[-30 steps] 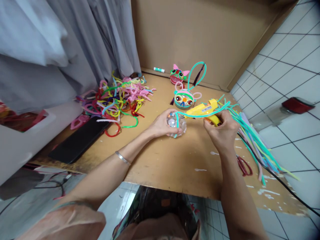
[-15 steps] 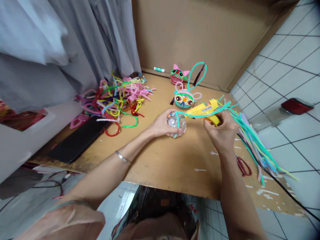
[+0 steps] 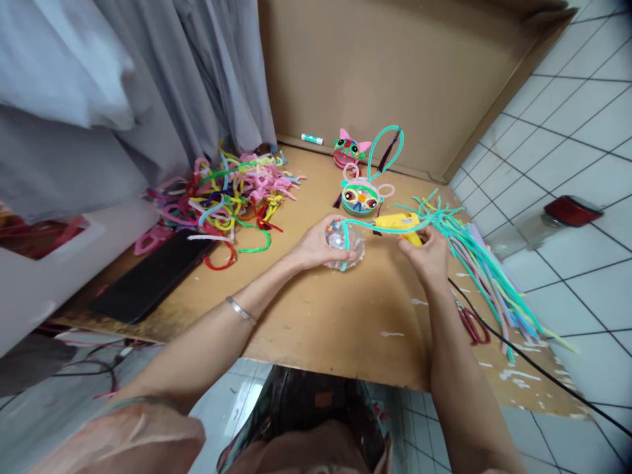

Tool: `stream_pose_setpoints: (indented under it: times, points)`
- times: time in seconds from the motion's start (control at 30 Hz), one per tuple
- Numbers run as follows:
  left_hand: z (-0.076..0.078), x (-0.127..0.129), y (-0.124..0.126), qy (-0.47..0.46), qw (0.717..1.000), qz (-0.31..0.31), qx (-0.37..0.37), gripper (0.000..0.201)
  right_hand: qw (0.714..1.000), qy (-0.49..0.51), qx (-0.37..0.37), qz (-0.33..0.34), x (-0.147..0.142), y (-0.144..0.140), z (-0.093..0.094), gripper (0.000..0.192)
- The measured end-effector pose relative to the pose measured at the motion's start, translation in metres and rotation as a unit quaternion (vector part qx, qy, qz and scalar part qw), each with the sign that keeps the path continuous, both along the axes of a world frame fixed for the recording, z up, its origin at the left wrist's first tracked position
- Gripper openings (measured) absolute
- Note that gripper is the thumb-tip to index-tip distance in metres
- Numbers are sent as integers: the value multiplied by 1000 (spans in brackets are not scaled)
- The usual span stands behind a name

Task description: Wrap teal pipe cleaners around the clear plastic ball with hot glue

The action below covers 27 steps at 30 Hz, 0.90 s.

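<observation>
Right hand and yellow glue gun have shifted: the gun's rear end sits lower and its nozzle is drawn back from the clear ball. Left hand and ball hold their position.

Left hand is clamped on the ball above the table, thumb across the front, apparently to steady it and keep the turquoise strip seated. Right hand is closed around the gun's handle; trigger state cannot be determined. The strip spans from the top of the ball, across the near side of the gun, to the right hand, which appears to pinch it, probably to keep that length extended.

Count: one ball, one gun, one strip in work. Behind them stand two decorated figures, the nearer and the farther. Also present: one small tube; one dark slab; one pair of scissors; one heap of bent strips; one bundle of straight strips. Individual strips in both piles overlap too much to count.
</observation>
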State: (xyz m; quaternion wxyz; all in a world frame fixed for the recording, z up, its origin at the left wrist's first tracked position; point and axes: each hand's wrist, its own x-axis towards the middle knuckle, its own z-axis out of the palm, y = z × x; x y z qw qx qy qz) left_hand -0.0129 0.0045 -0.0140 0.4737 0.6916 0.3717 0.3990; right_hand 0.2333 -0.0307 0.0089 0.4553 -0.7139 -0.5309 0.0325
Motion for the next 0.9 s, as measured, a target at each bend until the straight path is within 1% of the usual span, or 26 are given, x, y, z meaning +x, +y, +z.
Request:
stream_pose_setpoints:
  times: [0.07,0.1,0.2,0.33,0.5,0.57,0.63,0.7,0.73,0.77,0.83,0.87,0.9]
  points:
    - [1,0,1,-15,1000,5,-15,75,999,7,-35,-25,10,6,-9,31]
    - [2,-1,1,-23,999,7,-24,77,998,-6,-50,-36,15,9,-14,31]
    - [5,-1,0,-41,998,16,-41,79,993,-56,-60,-89,26,14,-26,32]
    - [6,0,-1,-38,998,28,-41,78,981,-86,-89,-152,36,16,-36,33]
    - [5,1,-2,-28,999,10,-28,75,973,-102,-82,-192,45,16,-44,30]
    - [4,1,-2,-26,999,12,-27,75,972,-112,-75,-195,46,14,-45,25]
    - [3,2,-2,-32,999,11,-32,76,972,-135,-51,-186,42,11,-42,24]
    - [2,4,-3,-35,999,1,-41,77,976,-157,-18,-148,33,9,-35,34]
    - [2,4,-4,-33,998,-8,-45,78,981,-156,-5,-112,26,7,-30,40]
    - [2,5,-5,-29,998,-17,-46,78,989,-139,5,-56,18,6,-24,44]
    - [3,6,-7,-22,999,-29,-40,78,994,-55,21,89,-1,1,-13,49]
    - [3,6,-8,-18,999,-29,-32,78,986,-7,20,166,-11,-3,-8,52]
    - [3,6,-9,-12,999,-27,-22,78,971,30,25,234,-21,-7,-3,55]
